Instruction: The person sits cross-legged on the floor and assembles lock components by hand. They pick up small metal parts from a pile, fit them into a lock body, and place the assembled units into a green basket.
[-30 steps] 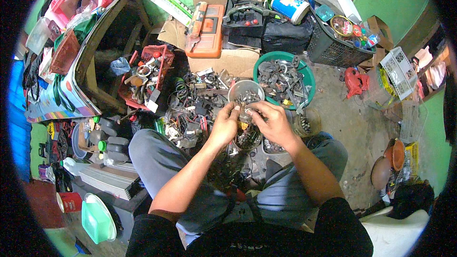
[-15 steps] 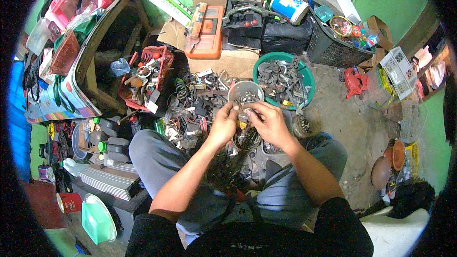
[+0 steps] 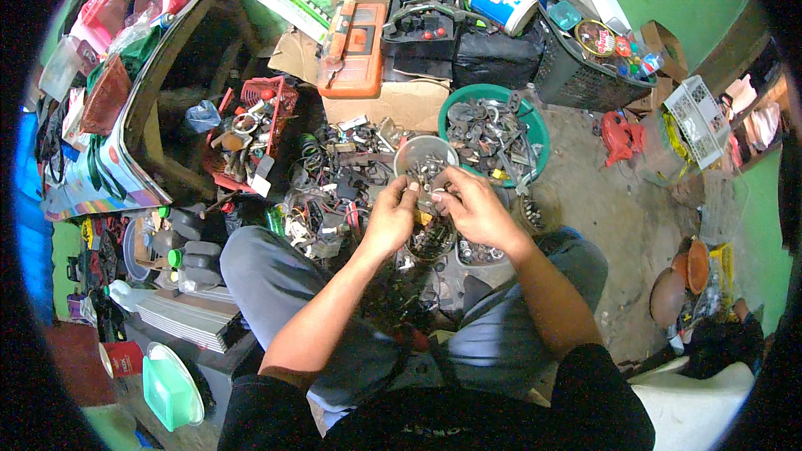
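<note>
My left hand (image 3: 391,215) and my right hand (image 3: 478,210) are held close together in front of me, fingers bent into pinches. Whatever small piece sits between the fingertips is too small to name. Just beyond them stands a round whitish tub (image 3: 403,156) with small metal parts inside. Below the fingertips, partly covered by the hands, is another round container of small parts (image 3: 432,240). A shallow tray of small metal pieces (image 3: 483,255) lies beneath my right wrist.
A green basin (image 3: 539,154) full of metal and plastic scrap stands beyond my right hand. Loose wires and parts (image 3: 326,209) cover the floor to the left. A red basket (image 3: 271,138), an orange toolbox (image 3: 368,63) and a dark crate (image 3: 576,71) stand farther off.
The view has shifted slightly, so the surroundings sit a little to the left. My right hand's fingers have shifted slightly; both hands stay together over the containers.
</note>
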Available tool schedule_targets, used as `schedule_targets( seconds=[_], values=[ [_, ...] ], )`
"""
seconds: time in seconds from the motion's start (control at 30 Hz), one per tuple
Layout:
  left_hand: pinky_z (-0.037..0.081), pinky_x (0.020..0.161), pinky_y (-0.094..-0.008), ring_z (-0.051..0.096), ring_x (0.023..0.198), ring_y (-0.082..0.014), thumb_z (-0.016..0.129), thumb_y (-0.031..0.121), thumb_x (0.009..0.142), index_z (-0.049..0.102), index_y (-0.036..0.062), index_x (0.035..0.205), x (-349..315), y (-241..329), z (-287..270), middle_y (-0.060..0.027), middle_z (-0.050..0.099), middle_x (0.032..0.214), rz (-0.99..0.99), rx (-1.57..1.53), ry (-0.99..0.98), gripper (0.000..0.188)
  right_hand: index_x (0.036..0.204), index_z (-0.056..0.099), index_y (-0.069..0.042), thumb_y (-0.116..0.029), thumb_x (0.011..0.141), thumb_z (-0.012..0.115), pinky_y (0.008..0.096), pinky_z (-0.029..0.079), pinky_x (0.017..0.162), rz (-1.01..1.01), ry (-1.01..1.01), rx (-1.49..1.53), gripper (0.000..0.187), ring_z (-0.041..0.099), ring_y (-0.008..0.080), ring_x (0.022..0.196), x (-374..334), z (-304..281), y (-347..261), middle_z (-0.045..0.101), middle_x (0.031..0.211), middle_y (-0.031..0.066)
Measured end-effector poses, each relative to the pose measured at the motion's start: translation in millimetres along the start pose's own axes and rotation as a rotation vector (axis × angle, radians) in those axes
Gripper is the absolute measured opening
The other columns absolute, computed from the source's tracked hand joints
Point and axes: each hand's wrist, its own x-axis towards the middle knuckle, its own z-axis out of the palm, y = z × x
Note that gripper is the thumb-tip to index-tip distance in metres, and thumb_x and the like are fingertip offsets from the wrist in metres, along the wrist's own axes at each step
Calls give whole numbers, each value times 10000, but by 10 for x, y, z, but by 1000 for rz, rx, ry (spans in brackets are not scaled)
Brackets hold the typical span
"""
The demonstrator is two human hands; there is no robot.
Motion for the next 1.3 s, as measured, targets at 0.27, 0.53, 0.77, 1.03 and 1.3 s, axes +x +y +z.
schedule_targets(
  seconds=[0.27, 0.53, 0.77, 1.03, 1.3],
  values=[
    [362, 1018, -323, 510, 1187, -232, 513, 286, 968, 479, -74, 1299, -36, 448, -66, -186, 563, 1269, -282, -218, 25, 490, 1040, 522, -33, -155, 948, 531, 277, 504, 550, 95, 412, 272, 153, 606, 140, 642, 180, -621, 364, 620, 767, 76],
    [501, 580, -297, 619, 736, -188, 408, 222, 1003, 479, 38, 1124, 100, 258, -48, -95, 613, 892, -423, -511, -27, 231, 1063, 614, 43, -198, 824, 692, 392, 500, 751, 466, 479, -184, 348, 673, 326, 810, 487, -808, 1641, 686, 845, 204],
    [585, 768, -399, 638, 893, -311, 470, 116, 945, 437, 11, 1144, 100, -225, 3, -174, 587, 1046, -479, -698, -89, 228, 1070, 630, 49, -244, 854, 676, 398, 504, 833, 685, 509, 159, 367, 676, 299, 886, 460, -251, 2030, 694, 904, 202],
    [575, 732, -352, 649, 870, -249, 429, 229, 998, 521, -13, 1133, -365, -616, 242, -146, 613, 980, -735, -636, -44, 292, 1181, 589, 27, -358, 870, 652, 385, 475, 905, 252, -403, -72, 499, 625, 310, 1031, 412, 365, 1280, 640, 1117, 226],
    [506, 740, -333, 616, 901, -204, 431, 353, 998, 530, 18, 1168, -52, -450, -326, -87, 618, 1041, -383, -607, 118, 388, 1327, 467, -19, -232, 789, 765, 369, 458, 930, -51, -439, 232, 650, 594, 219, 1079, 265, 645, 434, 623, 1176, 171]
  ],
)
